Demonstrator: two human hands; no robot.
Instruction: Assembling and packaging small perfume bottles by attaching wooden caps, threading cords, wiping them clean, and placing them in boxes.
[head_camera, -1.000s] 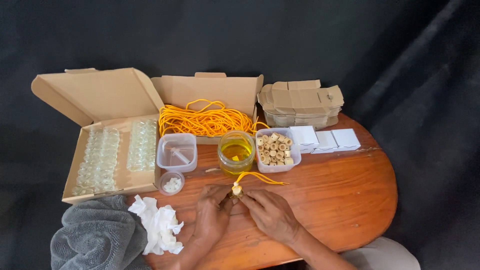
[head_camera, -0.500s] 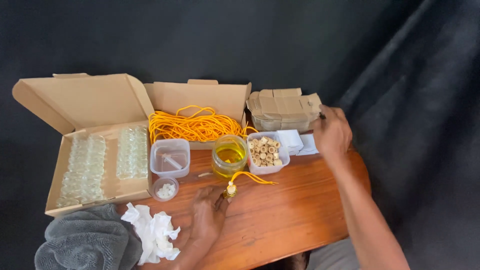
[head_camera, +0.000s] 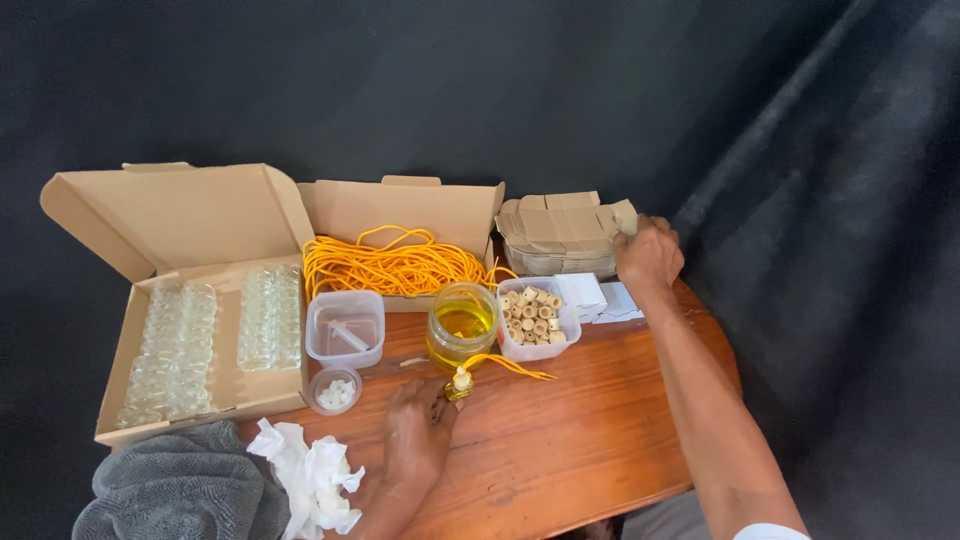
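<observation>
Right hand (head_camera: 648, 255) now further back, fingers curled on the folded cardboard stack (head_camera: 565, 225); left hand (head_camera: 418, 435) pinching a small bottle (head_camera: 460, 384).

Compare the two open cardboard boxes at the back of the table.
The left cardboard box is larger and holds rows of small clear glass bottles; the middle cardboard box is smaller and holds a tangle of orange cord. The left one juts past the table's edge; the middle one sits behind the tubs. Both are plain brown with lids raised.
</observation>
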